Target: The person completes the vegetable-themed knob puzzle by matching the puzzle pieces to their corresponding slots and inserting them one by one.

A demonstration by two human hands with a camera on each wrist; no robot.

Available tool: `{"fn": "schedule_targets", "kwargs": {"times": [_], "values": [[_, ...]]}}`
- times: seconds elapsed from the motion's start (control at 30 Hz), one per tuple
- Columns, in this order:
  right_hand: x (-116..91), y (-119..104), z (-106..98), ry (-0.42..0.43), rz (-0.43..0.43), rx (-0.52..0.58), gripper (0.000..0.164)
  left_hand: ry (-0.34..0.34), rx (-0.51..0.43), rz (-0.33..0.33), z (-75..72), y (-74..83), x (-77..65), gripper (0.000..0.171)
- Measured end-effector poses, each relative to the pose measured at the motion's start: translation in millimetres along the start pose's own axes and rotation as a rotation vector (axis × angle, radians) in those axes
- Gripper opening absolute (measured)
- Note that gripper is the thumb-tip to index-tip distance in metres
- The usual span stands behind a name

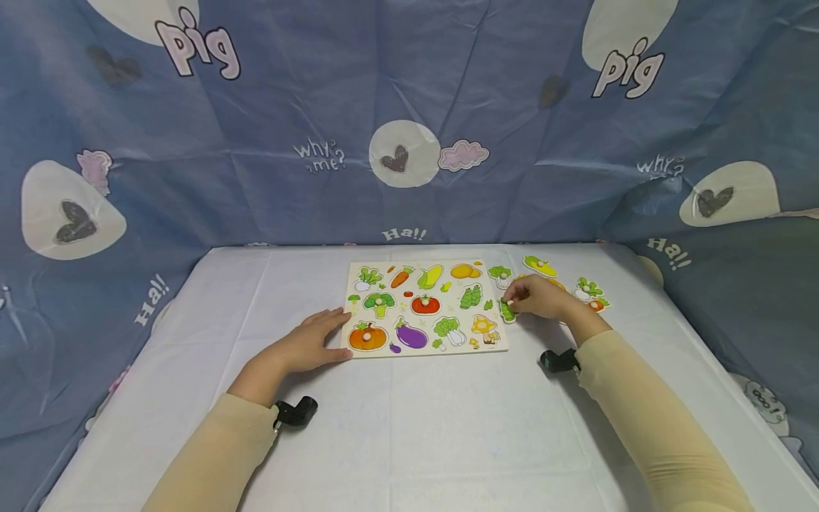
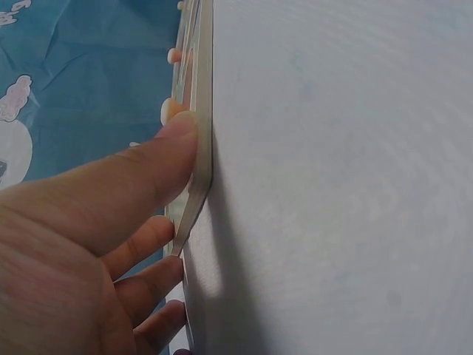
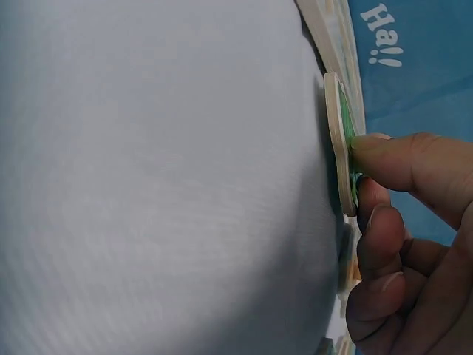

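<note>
White cloth [image 1: 416, 427] covers the desk [image 1: 461, 469] on the near side of the vegetable puzzle board [image 1: 416, 353]. At the board's left edge the left hand [image 1: 313, 341] rests with relaxed, spread fingers, its thumb on the near corner. Knobbed pumpkin piece [image 1: 377, 343], tomato piece [image 1: 425, 307] and broccoli piece [image 1: 380, 311] sit in the board. Just beside its right edge, the right hand [image 1: 537, 295] pinches a green vegetable piece [image 1: 508, 313] between thumb and finger; whether that piece touches the board I cannot tell. It could slip, since only the fingertips hold it, or catch on the board's rim if carried too low; should the left hand ease off, such a bump might slide the board. Beyond the board's right edge lie a radish piece [image 1: 585, 293], bok choy piece [image 1: 500, 274] and corn piece [image 1: 539, 267], near enough for stray knuckles to knock. Behind the board hangs a blue printed curtain [image 1: 345, 206].
</note>
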State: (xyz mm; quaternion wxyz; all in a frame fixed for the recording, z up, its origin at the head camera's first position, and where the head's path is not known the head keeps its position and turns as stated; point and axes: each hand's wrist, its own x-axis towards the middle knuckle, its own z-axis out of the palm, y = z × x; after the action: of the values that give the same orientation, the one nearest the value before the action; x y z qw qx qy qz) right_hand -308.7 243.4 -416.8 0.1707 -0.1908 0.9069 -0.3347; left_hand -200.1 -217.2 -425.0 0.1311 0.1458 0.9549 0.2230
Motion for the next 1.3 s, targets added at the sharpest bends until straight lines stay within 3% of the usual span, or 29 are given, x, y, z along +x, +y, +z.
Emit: {"fn": "schedule_targets", "kwargs": {"times": [0.47,0.93,1.3], "values": [[2.7,-19.8,-4.1,0.010,-0.035,0.004,0.013,-0.001,-0.001,-0.008,0.0,1.0,-0.2,0.081],[24.1,-38.3,12.9,0.023,-0.093,0.032,0.010,0.000,0.001,-0.003,-0.4,0.7,-0.1,0.081],[39.7,-42.2,26.5,0.015,-0.011,0.020,0.010,-0.001,-0.005,-0.016,0.3,1.8,0.2,0.081]]}}
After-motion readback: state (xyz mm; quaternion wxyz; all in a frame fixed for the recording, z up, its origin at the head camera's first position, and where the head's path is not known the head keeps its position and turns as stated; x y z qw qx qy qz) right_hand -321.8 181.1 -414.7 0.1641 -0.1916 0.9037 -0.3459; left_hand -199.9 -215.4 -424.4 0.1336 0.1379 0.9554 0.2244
